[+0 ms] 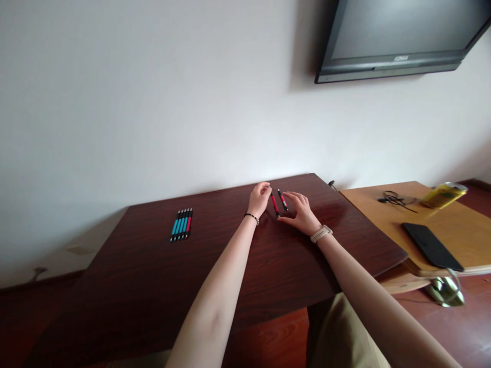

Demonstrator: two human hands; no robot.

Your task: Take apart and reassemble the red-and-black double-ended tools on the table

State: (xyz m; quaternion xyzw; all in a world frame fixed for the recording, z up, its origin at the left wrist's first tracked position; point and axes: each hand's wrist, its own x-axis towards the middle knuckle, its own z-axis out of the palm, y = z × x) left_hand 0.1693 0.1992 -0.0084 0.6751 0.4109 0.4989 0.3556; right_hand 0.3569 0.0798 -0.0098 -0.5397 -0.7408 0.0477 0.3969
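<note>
My left hand (260,200) pinches the top end of a red and black pen (274,204), which slants down toward my right thumb. My right hand (301,212) is open, thumb and fingers spread wide. Its thumb is at the lower tip of that pen; whether it touches cannot be made out. A second red and black pen (283,200) lies between the held pen and my right fingers. Off to the left, several blue and black pens (179,225) lie side by side in a row, with one red pen (189,224) at the row's right end.
The dark wooden table (215,250) stands against a white wall. On its right, a lighter wooden table (383,204) bears a black phone (432,246), a black cable (397,199) and a yellow can (444,195). A television (399,36) hangs above.
</note>
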